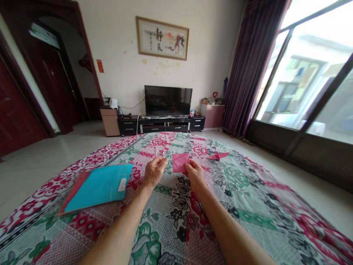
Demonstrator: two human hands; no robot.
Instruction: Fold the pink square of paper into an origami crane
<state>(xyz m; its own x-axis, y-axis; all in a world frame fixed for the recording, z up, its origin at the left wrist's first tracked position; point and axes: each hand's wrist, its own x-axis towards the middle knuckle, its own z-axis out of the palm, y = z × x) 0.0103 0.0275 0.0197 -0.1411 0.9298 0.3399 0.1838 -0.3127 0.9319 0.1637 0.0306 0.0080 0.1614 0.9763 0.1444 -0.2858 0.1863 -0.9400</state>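
Note:
A small square of folded pink origami paper (180, 163) is held up above the patterned cloth, with a crease line crossing its face. My right hand (197, 175) pinches it at its lower right corner, thumb on the near side. Just left of the paper, my left hand (156, 171) has its fingers curled together in a pinch; a gap separates it from the paper and nothing shows between the fingertips. Beyond my right hand, a folded pink paper crane (218, 155) rests on the cloth.
A floral cloth (234, 221) covers the round table. On the left lies a clear packet of coloured paper (99, 187), blue on top with a red sheet peeking out. Past the table stand a television (168, 101) on a low black cabinet (128, 127), and a window (300, 84) at right.

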